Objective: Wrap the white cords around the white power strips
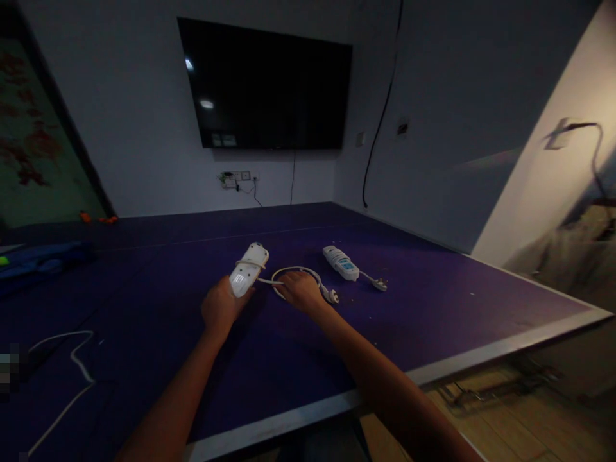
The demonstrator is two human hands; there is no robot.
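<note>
My left hand (222, 304) grips the near end of a white power strip (246, 273), tilted up over the purple table. One turn of its white cord (296, 269) crosses the strip's body. From there the cord runs to my right hand (299, 290), whose fingers are closed on it, and loops round beyond the hand. The cord's plug (332, 296) rests on the table just right of that hand. Farther right lies a second white power strip (341, 263) with cord wound around it. Its plug (380, 284) sticks out toward the right.
The purple table (423, 308) has a pale front edge. At the left lie a blue cloth (45, 264) and a loose white cable (79, 359). Small orange objects (108, 219) sit at the back left. A television (269, 86) hangs on the wall above sockets (238, 178).
</note>
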